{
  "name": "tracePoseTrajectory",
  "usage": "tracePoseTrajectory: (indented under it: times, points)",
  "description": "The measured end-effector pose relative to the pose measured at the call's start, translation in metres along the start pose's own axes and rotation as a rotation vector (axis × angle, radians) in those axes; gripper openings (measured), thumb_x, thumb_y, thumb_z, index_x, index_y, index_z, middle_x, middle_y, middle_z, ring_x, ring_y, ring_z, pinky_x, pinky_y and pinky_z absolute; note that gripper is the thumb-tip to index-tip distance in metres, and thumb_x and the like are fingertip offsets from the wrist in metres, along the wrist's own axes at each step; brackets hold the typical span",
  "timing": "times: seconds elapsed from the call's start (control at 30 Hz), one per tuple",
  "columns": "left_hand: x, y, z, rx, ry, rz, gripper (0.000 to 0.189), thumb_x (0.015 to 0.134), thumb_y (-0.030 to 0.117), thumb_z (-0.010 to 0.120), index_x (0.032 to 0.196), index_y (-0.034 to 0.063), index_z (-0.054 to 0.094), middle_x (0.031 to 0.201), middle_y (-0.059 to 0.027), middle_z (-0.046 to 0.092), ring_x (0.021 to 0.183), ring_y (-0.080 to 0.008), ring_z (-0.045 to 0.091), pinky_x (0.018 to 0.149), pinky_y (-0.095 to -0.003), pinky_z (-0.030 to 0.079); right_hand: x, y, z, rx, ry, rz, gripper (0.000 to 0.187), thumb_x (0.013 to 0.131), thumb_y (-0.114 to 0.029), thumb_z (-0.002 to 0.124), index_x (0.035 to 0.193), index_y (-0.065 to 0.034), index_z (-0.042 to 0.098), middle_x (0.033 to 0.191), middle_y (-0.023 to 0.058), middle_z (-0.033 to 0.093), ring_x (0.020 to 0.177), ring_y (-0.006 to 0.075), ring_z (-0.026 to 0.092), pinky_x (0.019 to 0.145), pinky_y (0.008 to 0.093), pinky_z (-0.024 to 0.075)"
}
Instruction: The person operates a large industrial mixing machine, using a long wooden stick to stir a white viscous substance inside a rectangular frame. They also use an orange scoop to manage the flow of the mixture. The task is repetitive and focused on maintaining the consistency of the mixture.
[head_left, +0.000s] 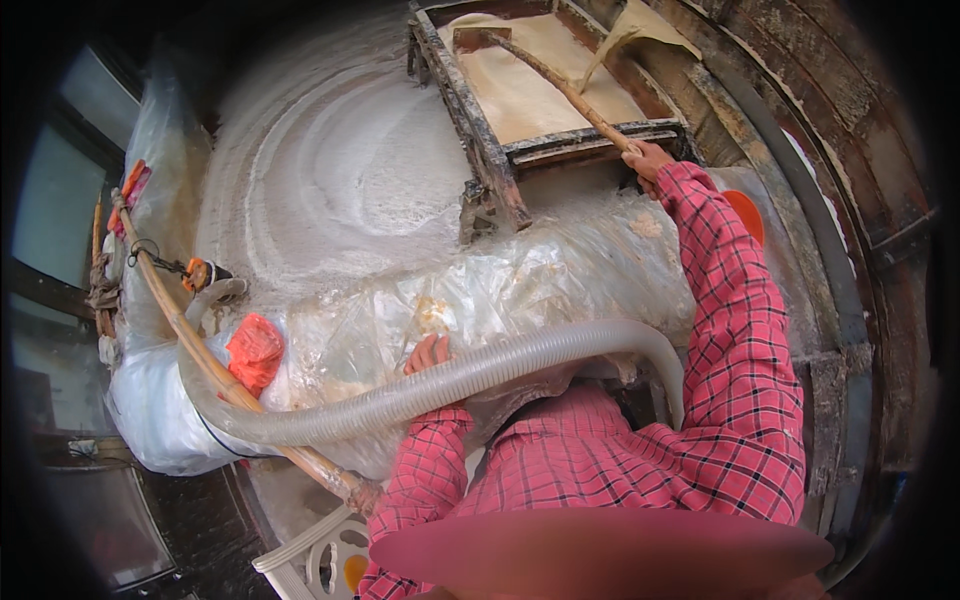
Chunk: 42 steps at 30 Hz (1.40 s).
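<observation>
My right hand (648, 166) is closed around the end of a long wooden handle (564, 88). At the handle's far end, a flat rectangular head (480, 39) rests in pale, creamy material (540, 97) inside a dark-framed trough (480, 127). My left hand (429, 354) lies on the clear plastic sheeting (495, 292), just beyond a ribbed, translucent hose (450, 386). The hose partly hides this hand, and whether it grips anything cannot be told. The hose curves across in front of my body.
Frothy whitish liquid (360, 165) fills a large basin beyond the sheeting. At the left lie a bamboo pole (180, 322), a red plastic bag (256, 354) and an orange-and-black fitting (204, 274). An orange round item (744, 216) is beside my right sleeve. A pale plastic chair (307, 555) stands below left.
</observation>
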<state>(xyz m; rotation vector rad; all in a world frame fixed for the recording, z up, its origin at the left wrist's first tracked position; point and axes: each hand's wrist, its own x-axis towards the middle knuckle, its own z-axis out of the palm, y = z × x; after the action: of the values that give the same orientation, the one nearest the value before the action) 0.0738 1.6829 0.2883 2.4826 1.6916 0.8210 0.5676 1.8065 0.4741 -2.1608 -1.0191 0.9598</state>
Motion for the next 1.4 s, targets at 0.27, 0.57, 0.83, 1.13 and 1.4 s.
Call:
tracePoseTrajectory:
  times: [0.27, 0.57, 0.83, 1.13, 1.4]
  points:
    - [0.000, -0.001, 0.013, 0.030, 0.008, 0.034, 0.040, 0.082, 0.026, 0.061, 0.121, 0.0165, 0.062, 0.129, -0.0063, 0.056, 0.121, -0.0285, 0.052, 0.102, -0.0478, 0.036, 0.115, 0.006, -0.004, -0.714, 0.450, -0.135, 0.051, 0.086, -0.039, 0.063, 0.130, -0.0127, 0.058, 0.112, 0.0192, 0.068, 0.105, 0.0377, 0.065, 0.092, 0.0445, 0.0514]
    - [0.003, 0.001, 0.007, 0.016, 0.075, 0.050, 0.032, 0.087, 0.024, 0.059, 0.117, 0.0132, 0.062, 0.123, -0.0091, 0.059, 0.115, -0.0320, 0.056, 0.097, -0.0489, 0.041, 0.064, 0.062, -0.024, -0.727, 0.466, -0.077, 0.046, 0.086, -0.037, 0.064, 0.125, -0.0127, 0.056, 0.112, 0.0191, 0.068, 0.107, 0.0404, 0.063, 0.092, 0.0482, 0.0505]
    - [-0.001, -0.002, 0.017, -0.065, 0.229, 0.057, 0.028, 0.078, 0.016, 0.073, 0.104, 0.0079, 0.065, 0.112, -0.0125, 0.062, 0.107, -0.0311, 0.059, 0.095, -0.0451, 0.046, -0.059, 0.145, -0.043, -0.694, 0.417, -0.057, 0.045, 0.088, -0.037, 0.060, 0.128, -0.0165, 0.053, 0.109, 0.0201, 0.066, 0.105, 0.0416, 0.062, 0.088, 0.0480, 0.0497]
    - [-0.002, -0.008, 0.032, -0.272, 0.225, -0.022, 0.022, 0.082, 0.019, 0.071, 0.099, 0.0050, 0.066, 0.107, -0.0091, 0.064, 0.104, -0.0272, 0.060, 0.095, -0.0402, 0.046, -0.221, 0.177, -0.074, -0.638, 0.420, -0.088, 0.046, 0.089, -0.033, 0.059, 0.131, -0.0154, 0.052, 0.111, 0.0199, 0.066, 0.102, 0.0397, 0.064, 0.087, 0.0487, 0.0503]
    - [0.003, 0.003, 0.014, -0.309, 0.207, -0.044, 0.020, 0.085, 0.020, 0.069, 0.098, 0.0047, 0.066, 0.103, -0.0099, 0.066, 0.103, -0.0258, 0.061, 0.095, -0.0375, 0.047, -0.317, 0.136, -0.146, -0.736, 0.248, 0.009, 0.044, 0.092, -0.030, 0.061, 0.132, -0.0125, 0.054, 0.110, 0.0191, 0.066, 0.105, 0.0370, 0.062, 0.089, 0.0443, 0.0475]
